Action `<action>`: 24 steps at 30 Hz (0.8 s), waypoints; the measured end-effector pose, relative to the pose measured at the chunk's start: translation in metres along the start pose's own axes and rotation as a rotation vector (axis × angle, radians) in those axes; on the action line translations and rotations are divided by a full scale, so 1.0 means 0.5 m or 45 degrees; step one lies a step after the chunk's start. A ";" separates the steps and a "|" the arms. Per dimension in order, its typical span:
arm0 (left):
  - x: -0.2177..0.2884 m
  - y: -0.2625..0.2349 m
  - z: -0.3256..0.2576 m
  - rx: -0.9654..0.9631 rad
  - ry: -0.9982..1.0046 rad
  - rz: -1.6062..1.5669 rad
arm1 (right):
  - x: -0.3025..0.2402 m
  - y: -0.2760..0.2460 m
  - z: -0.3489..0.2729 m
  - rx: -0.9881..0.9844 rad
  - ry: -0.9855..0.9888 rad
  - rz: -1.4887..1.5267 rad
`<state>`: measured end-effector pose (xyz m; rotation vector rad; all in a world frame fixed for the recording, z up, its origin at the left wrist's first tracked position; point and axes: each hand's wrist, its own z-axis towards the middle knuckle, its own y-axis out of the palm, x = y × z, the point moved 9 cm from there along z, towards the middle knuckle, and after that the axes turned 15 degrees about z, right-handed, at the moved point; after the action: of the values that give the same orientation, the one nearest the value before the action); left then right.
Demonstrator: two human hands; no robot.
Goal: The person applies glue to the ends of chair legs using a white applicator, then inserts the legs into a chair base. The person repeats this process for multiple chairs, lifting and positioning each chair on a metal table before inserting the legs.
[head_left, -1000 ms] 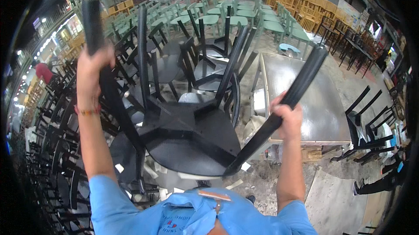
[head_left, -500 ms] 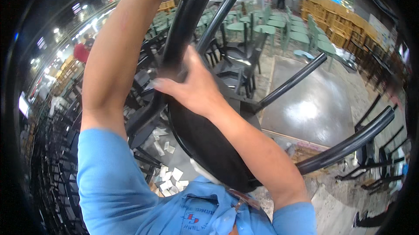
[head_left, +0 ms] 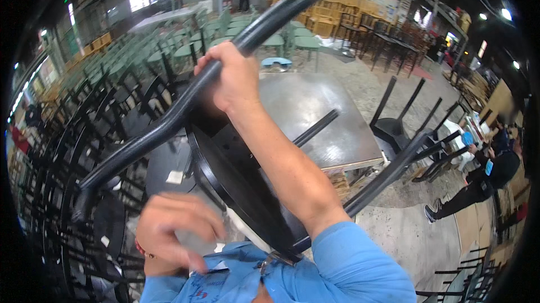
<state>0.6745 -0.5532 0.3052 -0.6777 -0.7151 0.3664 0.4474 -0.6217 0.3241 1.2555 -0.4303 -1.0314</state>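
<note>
A black chair (head_left: 239, 176) is tipped over close against my body, its round seat on edge and its legs pointing out to several sides. My right hand (head_left: 233, 75) is wrapped round the long, bent black post of the chair, above the seat. Low on the left, in front of my blue shirt, my left hand (head_left: 177, 227) is off the chair post. It is smeared by motion, with curled fingers and the thumb below them. A greyish patch shows between them; whether it is something held cannot be made out.
Beyond the chair stands a table with a shiny grey top (head_left: 315, 106). Black chairs (head_left: 135, 100) crowd the left, with pale scraps (head_left: 175, 177) among them. Green chairs (head_left: 185, 50) fill the back. Upturned black chairs (head_left: 394, 126) and a person in dark clothes (head_left: 484, 182) are at right.
My left hand has come down from high on the chair post to in front of my chest. The right hand still grips the chair, which has tilted and turned; the view has swung right.
</note>
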 end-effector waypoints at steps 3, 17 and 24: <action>-0.215 -0.037 -0.175 0.898 -0.790 -0.247 | -0.061 -0.023 0.033 0.057 0.025 0.221; -0.143 -0.107 0.447 0.792 0.572 0.019 | -0.521 -0.284 0.083 -0.596 0.468 -0.737; -0.275 -0.028 0.863 0.837 0.374 1.027 | -0.795 -0.440 -0.104 -0.103 0.038 -1.373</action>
<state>0.2747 -0.4456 0.4899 -0.3447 0.0154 1.1558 0.1971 -0.2573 0.2075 1.4316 0.3844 -1.8904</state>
